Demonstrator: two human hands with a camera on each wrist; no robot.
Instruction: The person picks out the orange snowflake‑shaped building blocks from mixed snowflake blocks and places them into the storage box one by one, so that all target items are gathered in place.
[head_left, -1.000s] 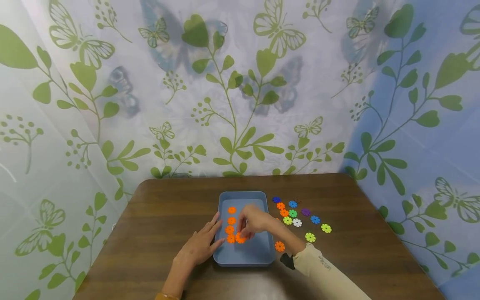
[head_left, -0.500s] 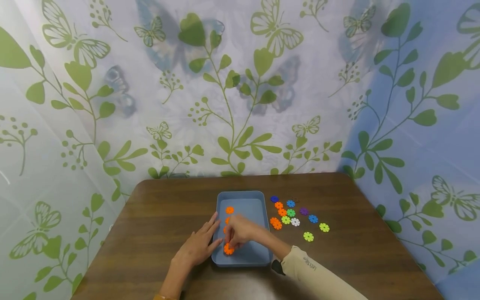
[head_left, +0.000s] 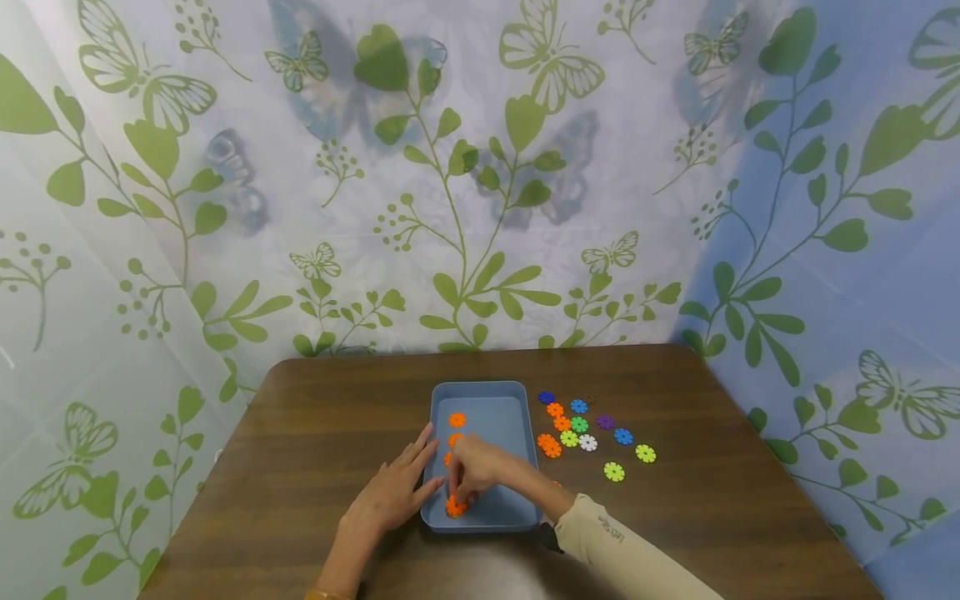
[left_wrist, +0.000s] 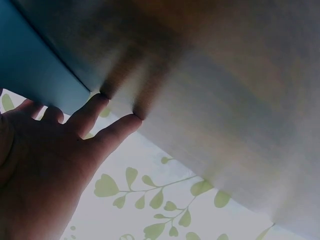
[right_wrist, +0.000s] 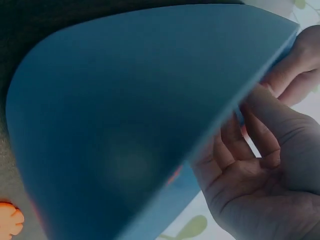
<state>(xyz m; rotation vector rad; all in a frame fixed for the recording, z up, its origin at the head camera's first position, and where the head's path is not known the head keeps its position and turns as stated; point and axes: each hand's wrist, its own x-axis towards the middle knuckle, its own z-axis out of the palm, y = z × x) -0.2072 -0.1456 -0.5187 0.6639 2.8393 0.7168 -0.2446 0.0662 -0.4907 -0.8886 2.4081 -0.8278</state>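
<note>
Pinching a partly hidden, notched orange plastic disc [head_left: 454, 507], right hand [head_left: 474, 467]; splayed at the rectangular blue-grey tray [head_left: 498, 417], left hand [head_left: 386, 497].

Corner: a small, booth-like spot indoors; home or studio, my feed is framed too tightly to tell.
Hangings: I see pale, creased sheets [head_left: 300, 154] with a green leaf-and-butterfly print [head_left: 524, 123], behind and on both sides, filling most of my head view.
Furniture: one brown wood-grain table [head_left: 337, 425], its far edge right up by the sheets.
On top: a blue-grey tray [head_left: 497, 414] and bright notched discs [head_left: 614, 472], like play pieces.
</note>
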